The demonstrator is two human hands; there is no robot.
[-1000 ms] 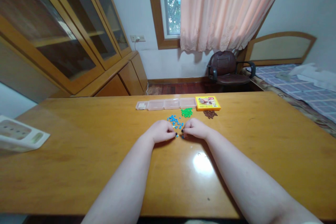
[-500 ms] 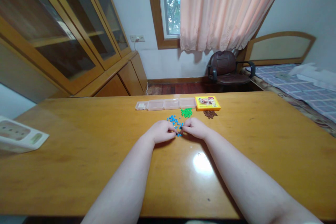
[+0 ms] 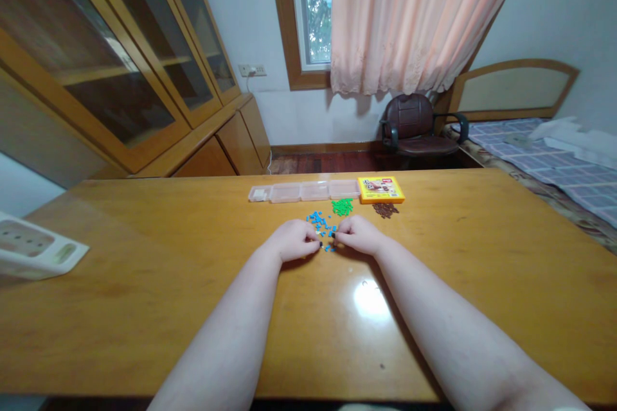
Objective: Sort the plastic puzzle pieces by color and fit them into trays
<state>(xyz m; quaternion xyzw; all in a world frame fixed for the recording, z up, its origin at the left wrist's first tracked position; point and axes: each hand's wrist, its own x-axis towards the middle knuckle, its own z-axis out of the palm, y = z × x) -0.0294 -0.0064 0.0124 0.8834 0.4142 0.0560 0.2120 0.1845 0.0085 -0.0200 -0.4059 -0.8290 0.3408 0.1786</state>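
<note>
Centre frame: left hand [image 3: 294, 241] and right hand [image 3: 359, 236] were pinched closed at the blue pieces [image 3: 319, 221]; contents indiscernible; pieces judged light, rigid, slippery; fingertip side-pinch suited.

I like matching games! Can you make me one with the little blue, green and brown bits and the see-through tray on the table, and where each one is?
Things:
1. blue bits
2. green bits
3. brown bits
4. see-through tray

Places:
A. just on the near side of the yellow box
B. closest to the left hand and right hand
C. at the far side, left of the yellow box
D. between the other two heaps

Pairs: 1-B, 2-D, 3-A, 4-C.
</note>
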